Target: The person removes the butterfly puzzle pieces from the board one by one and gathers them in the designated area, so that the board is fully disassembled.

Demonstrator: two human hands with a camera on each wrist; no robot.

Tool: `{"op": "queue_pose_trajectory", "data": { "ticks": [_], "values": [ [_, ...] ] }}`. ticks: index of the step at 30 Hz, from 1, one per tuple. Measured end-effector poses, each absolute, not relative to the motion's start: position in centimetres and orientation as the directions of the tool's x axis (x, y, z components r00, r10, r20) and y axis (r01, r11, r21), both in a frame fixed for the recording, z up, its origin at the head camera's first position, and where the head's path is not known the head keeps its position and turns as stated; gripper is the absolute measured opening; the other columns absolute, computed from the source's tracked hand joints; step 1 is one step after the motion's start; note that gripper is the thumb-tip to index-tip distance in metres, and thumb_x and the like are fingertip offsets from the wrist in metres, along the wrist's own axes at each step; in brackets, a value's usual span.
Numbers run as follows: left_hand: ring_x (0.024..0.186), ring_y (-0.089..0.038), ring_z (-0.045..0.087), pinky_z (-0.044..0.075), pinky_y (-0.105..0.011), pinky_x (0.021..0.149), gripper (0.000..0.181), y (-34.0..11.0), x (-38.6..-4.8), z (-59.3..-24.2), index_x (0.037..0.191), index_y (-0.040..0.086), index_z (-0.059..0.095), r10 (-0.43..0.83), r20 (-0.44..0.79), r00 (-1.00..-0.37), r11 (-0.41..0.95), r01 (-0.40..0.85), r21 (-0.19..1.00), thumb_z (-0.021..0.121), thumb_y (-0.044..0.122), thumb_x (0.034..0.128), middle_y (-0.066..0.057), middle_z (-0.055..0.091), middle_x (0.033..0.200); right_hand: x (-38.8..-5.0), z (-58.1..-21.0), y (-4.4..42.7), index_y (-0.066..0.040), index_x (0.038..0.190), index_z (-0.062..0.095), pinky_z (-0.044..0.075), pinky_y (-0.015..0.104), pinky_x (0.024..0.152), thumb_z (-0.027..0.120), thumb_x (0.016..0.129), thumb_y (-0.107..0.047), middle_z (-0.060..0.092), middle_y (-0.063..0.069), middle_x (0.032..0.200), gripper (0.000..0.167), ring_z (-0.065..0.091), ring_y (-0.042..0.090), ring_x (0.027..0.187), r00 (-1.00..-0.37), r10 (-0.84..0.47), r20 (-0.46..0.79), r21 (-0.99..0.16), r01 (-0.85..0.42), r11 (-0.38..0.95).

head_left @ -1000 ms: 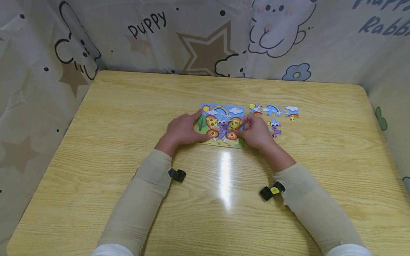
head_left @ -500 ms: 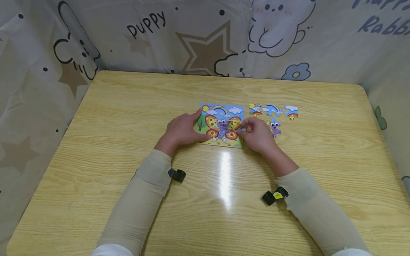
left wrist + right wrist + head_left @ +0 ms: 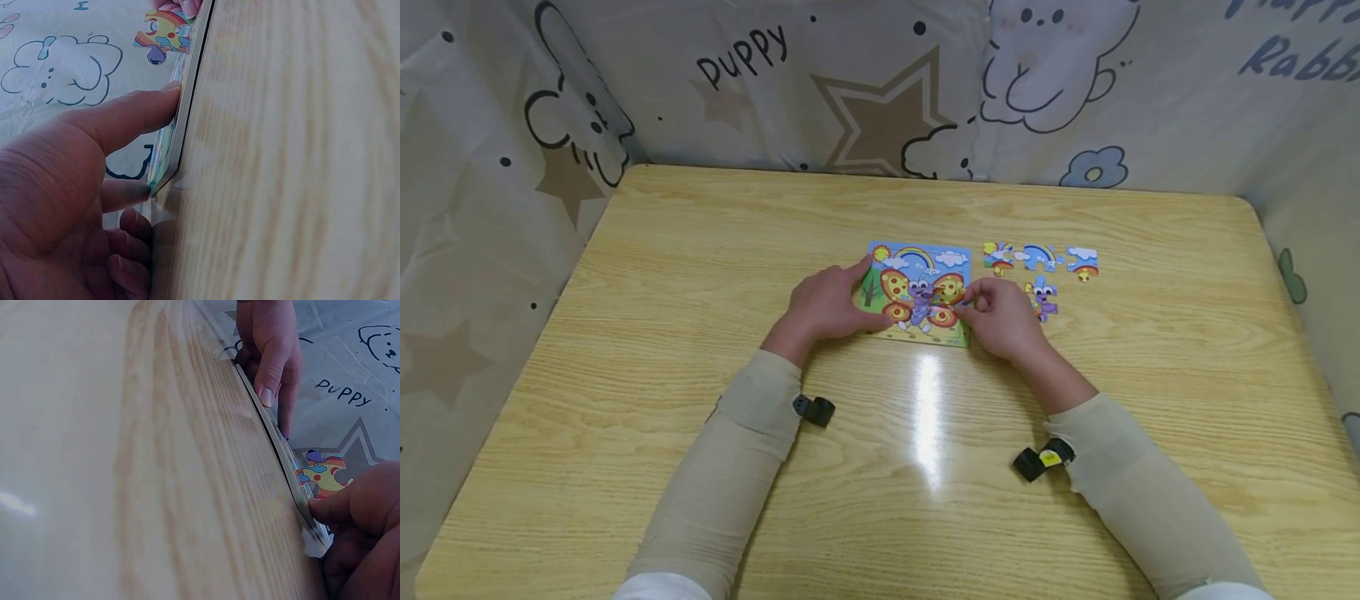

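Observation:
A flat puzzle board [image 3: 917, 257] with a butterfly, sun and rainbow picture lies on the table. My left hand [image 3: 823, 304] rests at its left end, the extended thumb on the board and a finger at the corner; the other fingers curl loosely in the left wrist view. My right hand [image 3: 1003, 317] pinches a jigsaw piece [image 3: 328, 478] between thumb and forefinger at the board's right side. In both wrist views this piece, yellow and red with a purple knob, stands tilted up from the board. The right hand partly covers the board's right edge.
Several loose jigsaw pieces lie right of the board, among them a rainbow piece [image 3: 1040, 257], a cloud piece [image 3: 1082, 260] and a purple face piece [image 3: 1045, 298] close by the right hand. Printed cloth [image 3: 880, 100] hangs behind the wooden table [image 3: 700, 217].
Over the first half second my right wrist and forearm shifted slightly right and toward me, with the fingertips staying at the board's right side. The left hand and loose pieces stay put.

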State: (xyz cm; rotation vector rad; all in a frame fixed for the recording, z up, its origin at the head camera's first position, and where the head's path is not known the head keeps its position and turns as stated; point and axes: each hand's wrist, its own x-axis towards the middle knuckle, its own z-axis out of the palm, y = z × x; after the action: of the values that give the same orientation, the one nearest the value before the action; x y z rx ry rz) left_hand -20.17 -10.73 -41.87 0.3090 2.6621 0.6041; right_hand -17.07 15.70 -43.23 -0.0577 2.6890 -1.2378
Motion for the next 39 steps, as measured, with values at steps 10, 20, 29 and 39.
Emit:
{"op": "queue_pose_trajectory", "data": {
  "ticks": [10, 20, 29, 39],
  "values": [
    [0.125, -0.031, 0.05, 0.043, -0.047, 0.092, 0.105, -10.73, -20.15, -41.78, 0.16, 0.025, 0.024, 0.291, -0.331, -0.898, 0.883, 0.119, 0.454, 0.075, 0.064, 0.0772, -0.014, 0.049, 0.145, -17.1, -43.37, 15.77, -0.004, 0.093, 0.065, 0.035, 0.037, 0.061, 0.07, 0.095, -0.017, 0.046, 0.003, 0.065, 0.014, 0.043, 0.021, 0.06, -0.982, -0.125, -0.138, -0.736, 0.017, 0.677],
    [0.125, -0.031, 0.05, 0.043, -0.046, 0.091, 0.105, -10.65, -20.12, -41.83, 0.16, 0.025, 0.024, 0.291, -0.329, -0.898, 0.882, 0.118, 0.457, 0.075, 0.064, 0.0766, -0.014, 0.05, 0.145, -17.14, -43.5, 15.95, -0.002, 0.097, 0.066, 0.034, 0.037, 0.06, 0.067, 0.098, -0.019, 0.047, 0.002, 0.063, 0.016, 0.043, 0.02, 0.059, -0.978, -0.16, -0.133, -0.681, -0.027, 0.732],
    [0.126, -0.032, 0.05, 0.044, -0.047, 0.09, 0.104, -10.71, -20.16, -41.94, 0.16, 0.026, 0.024, 0.304, -0.32, -0.897, 0.877, 0.132, 0.463, 0.074, 0.064, 0.0773, -0.013, 0.049, 0.145, -17.04, -43.09, 15.76, -0.003, 0.095, 0.065, 0.035, 0.037, 0.057, 0.06, 0.102, -0.02, 0.051, 0.003, 0.063, 0.019, 0.045, 0.021, 0.058, -0.97, -0.188, -0.153, -0.651, -0.045, 0.758],
    [0.124, -0.031, 0.05, 0.043, -0.047, 0.09, 0.105, -10.69, -20.14, -41.87, 0.16, 0.025, 0.024, 0.293, -0.328, -0.898, 0.877, 0.115, 0.467, 0.075, 0.064, 0.0772, -0.014, 0.049, 0.145, -17.02, -43.55, 16.05, -0.003, 0.097, 0.066, 0.035, 0.037, 0.058, 0.066, 0.099, -0.023, 0.048, 0.003, 0.065, 0.019, 0.043, 0.021, 0.057, -0.974, -0.169, -0.15, -0.745, -0.001, 0.667]
  ]
}}
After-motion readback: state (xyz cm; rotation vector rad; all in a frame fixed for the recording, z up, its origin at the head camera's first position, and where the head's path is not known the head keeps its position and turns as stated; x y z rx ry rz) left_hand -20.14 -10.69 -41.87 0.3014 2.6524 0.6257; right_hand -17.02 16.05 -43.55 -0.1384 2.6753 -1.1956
